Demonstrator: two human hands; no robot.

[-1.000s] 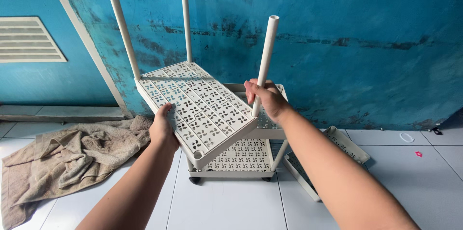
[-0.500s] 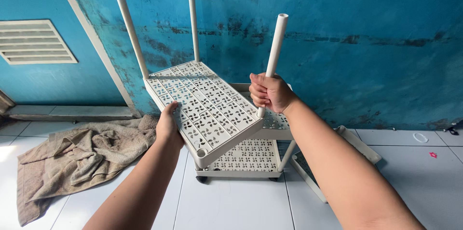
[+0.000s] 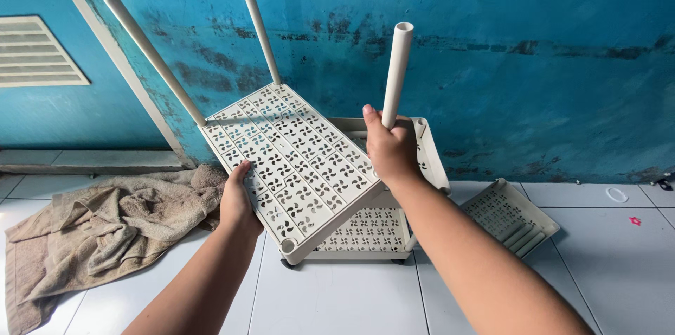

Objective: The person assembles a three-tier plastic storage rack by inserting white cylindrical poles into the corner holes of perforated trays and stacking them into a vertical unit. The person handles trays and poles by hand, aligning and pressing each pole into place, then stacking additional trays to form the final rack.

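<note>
Compared with half a second ago, I see the perforated shelf panel point(image 3: 292, 166) tilted much the same, but the whole scene sits lower and closer in my view: the tops of the back poles now run up to or past the upper edge, and the near pole's tip has climbed toward 12 o'clock. My right hand point(image 3: 389, 149) has stayed wrapped around the white pole point(image 3: 396, 71); my left hand point(image 3: 239, 198) has kept its place on the panel's near-left edge.

The right hand is closed in a fist round the base of that pole, thumb pointing up beside it. The pole rises from the hand toward 12 o'clock, leaning slightly to the right. The left hand lies against the panel's long edge at about 8 o'clock from the panel's middle, fingers curled under it, thumb on top; it grips the rim.

The panel slopes down toward me, its low corner at 6 o'clock, just above the rack base point(image 3: 365, 233), which stands on the tiled floor point(image 3: 337, 300). Two more poles point(image 3: 151, 57) stick up from the panel's far corners toward 11 and 12 o'clock.

A crumpled beige towel point(image 3: 105, 226) lies on the floor at 9 o'clock from my left hand. A spare tray point(image 3: 510, 215) leans at 3 o'clock, beside the base, below the blue wall point(image 3: 527, 61).
</note>
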